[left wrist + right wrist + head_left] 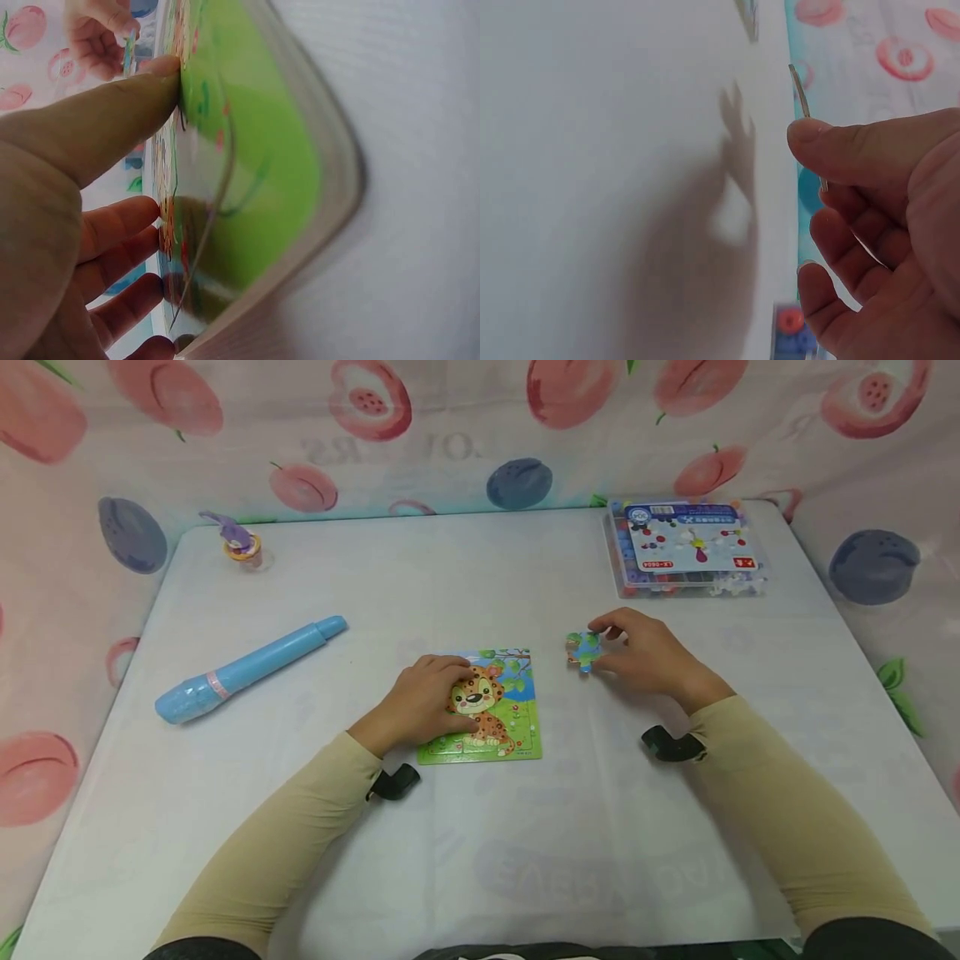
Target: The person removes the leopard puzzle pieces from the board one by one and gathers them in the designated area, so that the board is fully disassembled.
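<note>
A square jigsaw puzzle (517, 710) with a cartoon leopard on green grass lies flat on the white table. The left hand (426, 702) rests on its left side, thumb and fingertips touching the surface and covering part of the picture. In the left wrist view, the thumb (112, 124) presses near the puzzle's green area (270, 150). To the right, the right hand (648, 658) pinches a blue-green puzzle piece (583, 650) between thumb and fingers, above the table. The right wrist view shows this piece (801, 90) edge-on, held at the thumb tip.
A clear plastic box (686, 550) of colourful parts stands at the back right. On the left lies a light blue tube-shaped object (255, 668). A small purple-topped toy (242, 542) stands at the back left. Fruit-printed cloth (442, 435) hangs behind the table (480, 860).
</note>
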Action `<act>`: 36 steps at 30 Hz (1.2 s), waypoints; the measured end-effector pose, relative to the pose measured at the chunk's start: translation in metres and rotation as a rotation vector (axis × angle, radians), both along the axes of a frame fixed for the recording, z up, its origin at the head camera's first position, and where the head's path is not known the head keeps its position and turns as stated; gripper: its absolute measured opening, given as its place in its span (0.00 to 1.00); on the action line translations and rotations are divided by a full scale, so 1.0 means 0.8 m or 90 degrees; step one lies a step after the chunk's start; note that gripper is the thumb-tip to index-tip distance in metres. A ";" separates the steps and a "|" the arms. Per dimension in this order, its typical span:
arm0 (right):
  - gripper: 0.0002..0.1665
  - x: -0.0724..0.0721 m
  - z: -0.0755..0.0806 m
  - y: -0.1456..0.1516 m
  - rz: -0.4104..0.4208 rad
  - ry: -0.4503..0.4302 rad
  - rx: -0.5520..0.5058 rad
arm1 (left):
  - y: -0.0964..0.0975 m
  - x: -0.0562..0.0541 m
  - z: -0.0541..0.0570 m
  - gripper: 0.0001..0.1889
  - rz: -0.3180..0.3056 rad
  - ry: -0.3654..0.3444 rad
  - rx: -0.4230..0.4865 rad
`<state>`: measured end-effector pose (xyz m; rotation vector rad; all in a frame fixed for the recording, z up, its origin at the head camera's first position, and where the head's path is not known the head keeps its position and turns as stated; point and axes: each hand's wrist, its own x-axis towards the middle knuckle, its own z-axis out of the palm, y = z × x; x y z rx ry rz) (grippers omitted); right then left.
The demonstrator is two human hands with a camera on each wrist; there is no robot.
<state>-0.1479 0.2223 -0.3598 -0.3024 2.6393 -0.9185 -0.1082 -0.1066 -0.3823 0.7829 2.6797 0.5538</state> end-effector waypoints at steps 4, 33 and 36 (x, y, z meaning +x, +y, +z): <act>0.28 0.000 -0.002 0.020 -0.016 -0.008 0.009 | 0.000 0.000 0.001 0.40 -0.003 0.000 0.000; 0.35 0.011 -0.016 0.146 -0.094 -0.101 0.081 | 0.000 0.003 0.003 0.40 -0.004 0.018 -0.008; 0.35 0.013 -0.016 0.152 -0.095 -0.102 0.089 | 0.000 0.002 0.001 0.40 -0.004 0.017 -0.009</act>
